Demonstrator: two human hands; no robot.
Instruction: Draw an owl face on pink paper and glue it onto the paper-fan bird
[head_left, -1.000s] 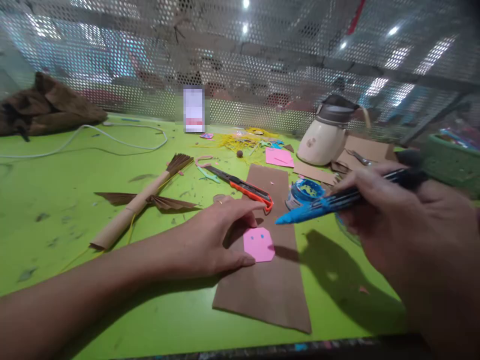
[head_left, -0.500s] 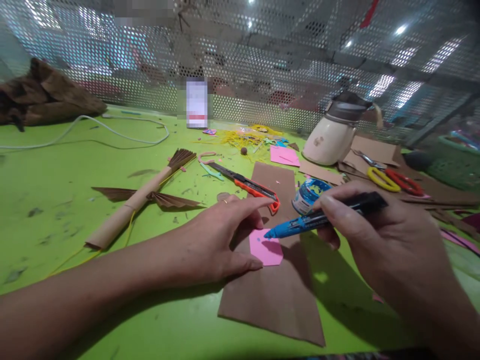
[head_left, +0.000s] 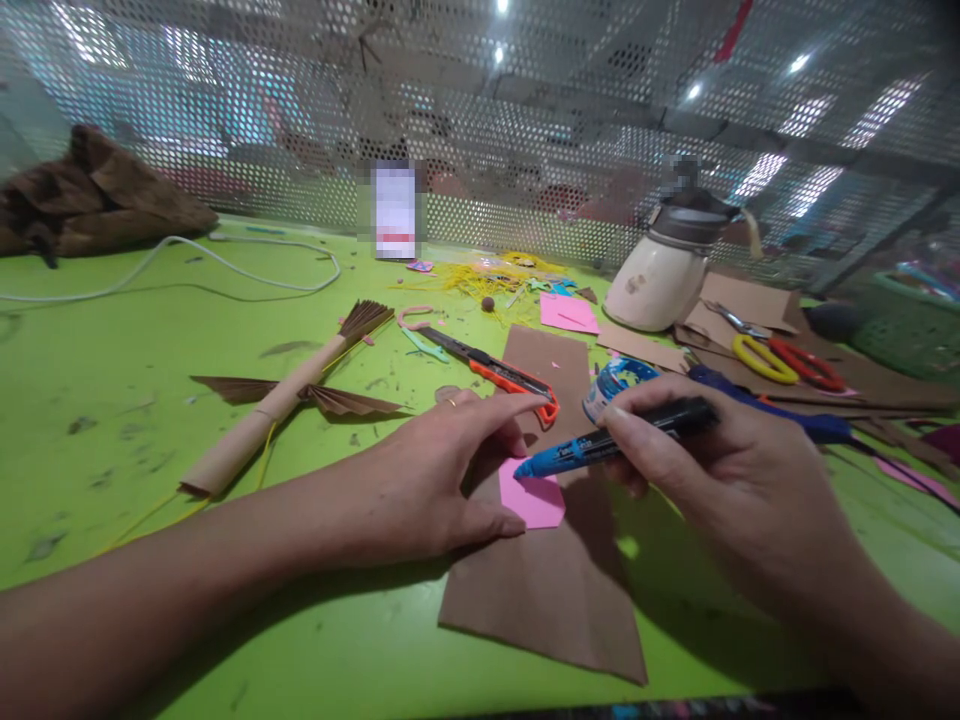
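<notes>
A small pink piece of paper (head_left: pixel 541 508) with clipped corners lies on a brown cardboard strip (head_left: pixel 544 610). My left hand (head_left: pixel 442 480) pins it, thumb on its lower left edge and fingers curled at its top. Gripped in my right hand (head_left: pixel 720 480) is a blue marker (head_left: pixel 577 453), tilted, its tip on the paper's upper left part. Just beyond my fingers lies an orange utility knife (head_left: pixel 499 372). An open blue-rimmed jar (head_left: pixel 600 395) is partly behind my right hand. To the left rests a brown paper tube (head_left: pixel 247 435) with pleated paper pieces.
A cream jug (head_left: pixel 652 285) stands at the back right, near scissors with yellow and red handles (head_left: pixel 765 358). A green basket (head_left: pixel 907 320) is at far right. White cable (head_left: pixel 255 262) and brown cloth (head_left: pixel 105 195) lie at left. Perforated mesh (head_left: pixel 465 130) rises behind the table.
The marker and my right hand have shifted left, the tip moving over the blue marks on the pink paper. A dark blue handle now shows beyond my right hand. My left hand stays put.
</notes>
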